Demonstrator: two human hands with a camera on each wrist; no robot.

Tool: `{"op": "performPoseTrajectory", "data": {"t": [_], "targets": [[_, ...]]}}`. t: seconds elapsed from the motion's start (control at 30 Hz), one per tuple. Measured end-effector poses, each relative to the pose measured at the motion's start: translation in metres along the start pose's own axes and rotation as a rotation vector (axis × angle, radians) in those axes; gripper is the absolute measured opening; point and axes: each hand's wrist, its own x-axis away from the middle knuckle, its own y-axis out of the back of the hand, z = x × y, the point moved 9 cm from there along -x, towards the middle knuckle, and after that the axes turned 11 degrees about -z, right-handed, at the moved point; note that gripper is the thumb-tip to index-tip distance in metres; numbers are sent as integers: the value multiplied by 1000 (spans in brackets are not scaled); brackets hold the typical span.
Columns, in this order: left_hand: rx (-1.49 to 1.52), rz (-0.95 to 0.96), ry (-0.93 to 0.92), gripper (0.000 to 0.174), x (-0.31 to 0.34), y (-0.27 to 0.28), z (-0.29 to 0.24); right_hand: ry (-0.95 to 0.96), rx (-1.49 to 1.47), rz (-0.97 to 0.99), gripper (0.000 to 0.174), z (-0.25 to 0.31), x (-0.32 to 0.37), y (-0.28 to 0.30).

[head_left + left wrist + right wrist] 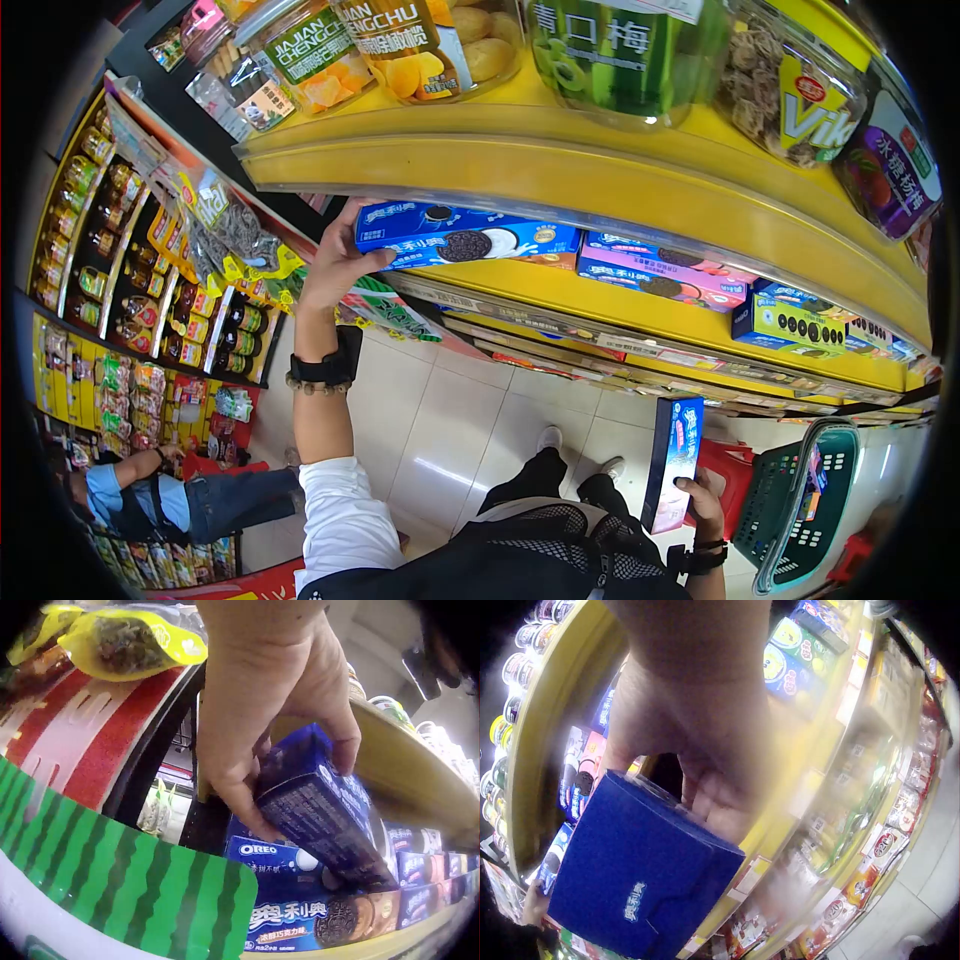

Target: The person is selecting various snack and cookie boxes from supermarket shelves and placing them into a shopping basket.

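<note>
At the left end of the shelf, my left hand (335, 262) grips the end of a blue Oreo cookie box (455, 236). In the left wrist view, thumb and fingers straddle that Oreo box (322, 802), which tilts above other Oreo boxes (300, 919) on the shelf. Lower down, near my body, the right hand (706, 505) holds a second Oreo box (676, 455), blue with a pale pink end, upright by its side. The right wrist view shows the broad dark-blue face of a box (637, 862) below the right hand (694, 742).
Pink Oreo boxes (660, 275) and a yellow-green cookie box (795, 325) stand further right on the shelf. Overhead, a yellow shelf edge (560, 165) carries snack jars. A green shopping basket (765, 500) is at lower right. Another person (190, 495) is at lower left.
</note>
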Motion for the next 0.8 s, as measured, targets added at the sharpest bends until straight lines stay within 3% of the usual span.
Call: {"op": "performPoseTrajectory", "data": {"t": [0.17, 0.33, 0.43, 0.53, 0.8], "targets": [[82, -88, 43, 50, -19, -1, 18, 20, 44, -21, 38, -1, -1, -9], [19, -53, -87, 42, -37, -11, 38, -16, 53, -61, 42, 0, 1, -18], [-3, -76, -2, 38, -42, -9, 56, -23, 59, -54, 43, -1, 1, -20], [-60, -165, -8, 35, -45, -6, 62, -37, 88, -81, 43, 0, 1, -19], [28, -161, -14, 38, -42, -8, 60, -37, 120, -73, 40, 11, 0, -28]]}}
